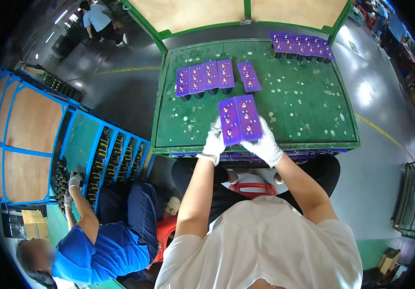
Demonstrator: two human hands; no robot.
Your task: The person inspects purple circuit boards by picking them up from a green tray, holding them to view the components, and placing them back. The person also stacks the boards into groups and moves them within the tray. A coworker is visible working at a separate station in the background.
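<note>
Two purple rectangular boards (240, 119) with shiny metallic spots are held side by side, edge against edge, over the near part of a green bench top. My left hand (214, 143), in a white glove, is closed on the left edge of the pair. Gloved in white too, my right hand (266, 146) grips the lower right edge. Just beyond them, a single tilted purple board (249, 77) rests beside a row of several similar boards (204, 78). Dark round parts show beneath that row. The undersides of the boards in my hands are hidden.
The green bench (304, 115) has a raised rim and white specks. Another row of purple boards (302, 45) stands at its far right corner; more purple pieces show below the front edge. A co-worker in blue (104, 250) sits at left by a blue-framed rack (113, 159).
</note>
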